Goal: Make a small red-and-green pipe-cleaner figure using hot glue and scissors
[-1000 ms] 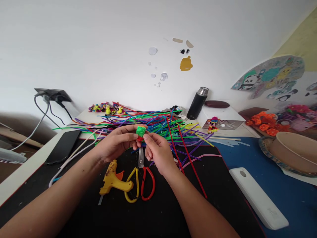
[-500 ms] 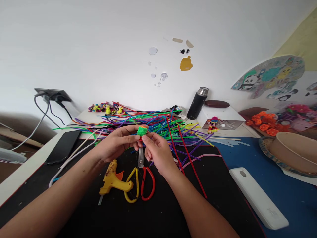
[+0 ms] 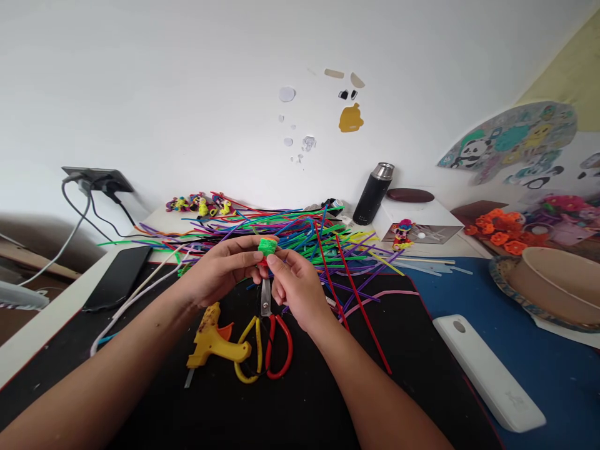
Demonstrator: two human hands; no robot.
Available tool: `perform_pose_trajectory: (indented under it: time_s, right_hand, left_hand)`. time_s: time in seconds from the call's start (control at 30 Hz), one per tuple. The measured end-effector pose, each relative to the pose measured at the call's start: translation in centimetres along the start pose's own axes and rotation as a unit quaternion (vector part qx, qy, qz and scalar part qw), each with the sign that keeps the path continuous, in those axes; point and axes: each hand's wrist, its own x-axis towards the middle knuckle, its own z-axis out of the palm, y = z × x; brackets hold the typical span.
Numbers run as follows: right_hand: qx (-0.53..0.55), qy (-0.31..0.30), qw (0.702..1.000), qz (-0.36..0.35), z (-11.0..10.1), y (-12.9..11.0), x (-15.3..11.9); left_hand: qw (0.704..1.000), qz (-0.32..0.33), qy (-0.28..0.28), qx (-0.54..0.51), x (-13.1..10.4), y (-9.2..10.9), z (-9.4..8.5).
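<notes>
A small green fuzzy piece [image 3: 267, 247] with orange at its top and red below is pinched between both hands. My left hand [image 3: 225, 270] has its thumb and fingers closed on its left side. From the right, my right hand [image 3: 296, 282] grips its lower edge between thumb and fingers. Beneath the hands, scissors [image 3: 265, 303] with one yellow and one red handle lie on the black mat [image 3: 328, 400]. The yellow glue gun [image 3: 213, 342] rests left of them, partly against the yellow handle. Behind the hands spreads a pile of coloured pipe cleaners [image 3: 300, 232].
A black phone [image 3: 117, 278] lies at the left, near white cables. Small figures [image 3: 199, 204] stand at the back left. Toward the right are a black bottle [image 3: 374, 194], a white box [image 3: 434, 219], a white power bank [image 3: 490, 374] and a bowl [image 3: 557, 281].
The green piece has tilted slightly between my fingers. Both hands keep their hold, and the whole view has shifted very slightly.
</notes>
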Motion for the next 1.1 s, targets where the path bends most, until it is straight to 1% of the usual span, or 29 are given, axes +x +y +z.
perform_pose_trajectory:
  time_s: [0.13,0.33,0.67,0.8,0.93,1.03,1.1]
  right_hand:
    - [0.000,-0.009,1.000,-0.011,-0.1,0.3,0.1]
    - [-0.001,-0.007,1.000,-0.017,-0.2,0.8,0.2]
    - [0.005,-0.007,1.000,-0.017,-0.1,0.2,0.1]
    - [0.005,-0.006,1.000,-0.016,-0.1,0.3,0.1]
    - [-0.004,-0.018,1.000,-0.014,-0.1,0.3,0.0]
    - [-0.010,-0.019,1.000,-0.010,-0.2,0.2,-0.1]
    - [-0.019,-0.008,1.000,-0.003,-0.3,0.1,-0.1]
  left_hand:
    - [1.000,0.006,0.014,0.006,0.1,-0.1,0.1]
    - [0.998,0.017,0.037,0.040,0.2,-0.4,0.1]
    - [1.000,0.002,0.002,0.011,-0.1,-0.1,-0.2]
    - [1.000,0.006,0.006,0.012,0.0,-0.2,-0.3]
    - [1.000,0.024,0.016,0.000,0.1,-0.1,0.0]
    - [0.999,0.036,0.020,-0.022,0.1,0.2,0.1]
    - [0.998,0.045,0.021,-0.041,0.2,0.6,0.1]
